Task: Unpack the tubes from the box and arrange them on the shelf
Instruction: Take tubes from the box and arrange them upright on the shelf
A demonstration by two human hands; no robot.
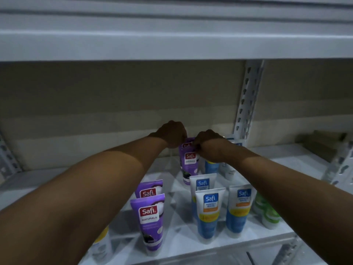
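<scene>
Purple tubes (190, 163) upright far back on white shelf (191, 243), apparently two, blue-white tubes (208, 213) in front

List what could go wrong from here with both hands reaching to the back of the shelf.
1. The back purple Safi Naturals tubes, under the left hand and right hand, stand on narrow caps. Released off balance, they could topple onto the blue-and-white Safi tubes in front.
2. The right forearm passes just above the green tubes. Pulling back low might knock them off the shelf.
</scene>
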